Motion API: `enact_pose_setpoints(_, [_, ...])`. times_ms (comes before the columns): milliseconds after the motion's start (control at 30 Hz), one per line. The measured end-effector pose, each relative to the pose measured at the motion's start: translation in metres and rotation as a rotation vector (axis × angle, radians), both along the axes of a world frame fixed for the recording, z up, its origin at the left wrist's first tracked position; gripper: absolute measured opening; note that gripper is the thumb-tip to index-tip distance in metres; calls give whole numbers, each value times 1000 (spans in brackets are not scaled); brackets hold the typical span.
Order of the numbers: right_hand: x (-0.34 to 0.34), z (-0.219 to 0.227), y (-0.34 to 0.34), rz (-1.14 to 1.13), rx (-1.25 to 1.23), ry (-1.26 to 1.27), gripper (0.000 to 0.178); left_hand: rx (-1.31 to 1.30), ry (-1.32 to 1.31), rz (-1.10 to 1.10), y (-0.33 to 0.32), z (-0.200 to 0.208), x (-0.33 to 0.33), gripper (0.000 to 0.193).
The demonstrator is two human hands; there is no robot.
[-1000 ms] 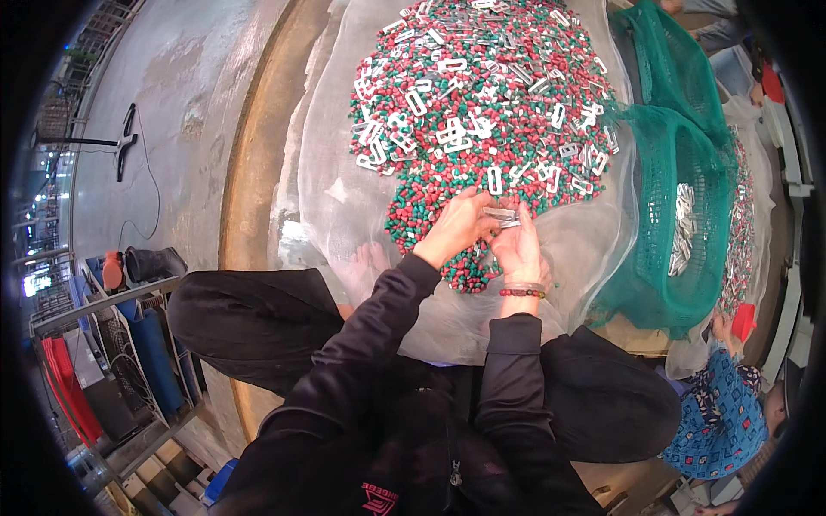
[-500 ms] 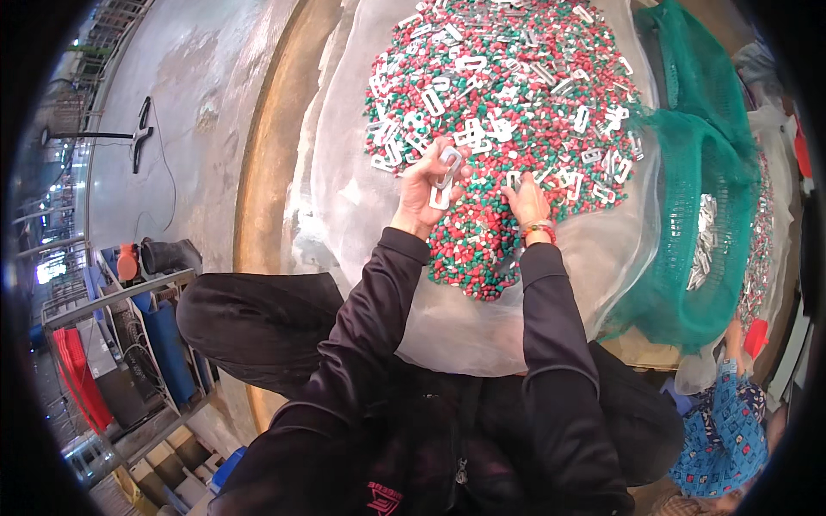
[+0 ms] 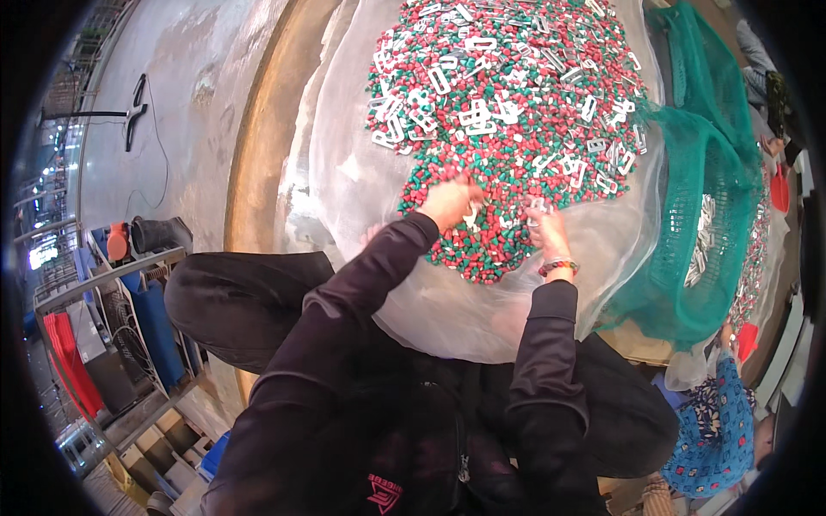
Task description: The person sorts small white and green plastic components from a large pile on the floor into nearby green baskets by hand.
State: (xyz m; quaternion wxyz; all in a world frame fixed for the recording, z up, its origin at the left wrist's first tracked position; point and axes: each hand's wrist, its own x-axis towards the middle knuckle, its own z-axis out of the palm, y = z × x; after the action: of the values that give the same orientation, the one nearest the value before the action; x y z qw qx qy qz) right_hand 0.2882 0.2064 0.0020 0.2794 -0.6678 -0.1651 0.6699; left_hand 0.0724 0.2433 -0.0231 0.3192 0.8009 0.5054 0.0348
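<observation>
A broad heap of small red, green and white pellets [image 3: 490,249] lies on a pale mesh sheet [image 3: 344,185]. Flat metal pieces, many shaped like rectangular buckle frames [image 3: 440,82], are strewn over it. Low over the near part of the heap, my left hand [image 3: 447,204] is curled and blurred, with something pale at its fingertips that I cannot make out. To its right, my right hand [image 3: 551,232], wearing a beaded bracelet [image 3: 557,266], pinches a small silvery metal piece [image 3: 539,206] above the heap's right edge.
Green mesh baskets [image 3: 662,284] stand at the right, the nearer holding loose metal pieces [image 3: 704,236]. Beyond them is another pellet heap [image 3: 754,258]. A person in a blue patterned top [image 3: 714,439] sits at the lower right. A metal rack [image 3: 112,284] stands at the left.
My left hand has lowered toward the pellets; the two metal frames it held no longer show clearly. My right hand has shifted slightly right and nearer, lifting a metal piece.
</observation>
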Motion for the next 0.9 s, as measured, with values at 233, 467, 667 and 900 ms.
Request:
enact_pose_setpoints(233, [10, 6, -12, -406, 289, 192, 11, 72, -35, 123, 36, 12, -32, 37])
enact_pose_setpoints(467, [-5, 7, -6, -612, 285, 361, 18, 195, 225, 174, -2, -2, 14, 41])
enact_pose_setpoints(667, [-23, 20, 20, -85, 436, -211, 18, 25, 76, -42, 2, -12, 7, 13])
enact_pose_setpoints(900, [-65, -6, 63, 556, 381, -779, 36, -89, 11, 145, 40, 24, -36, 48])
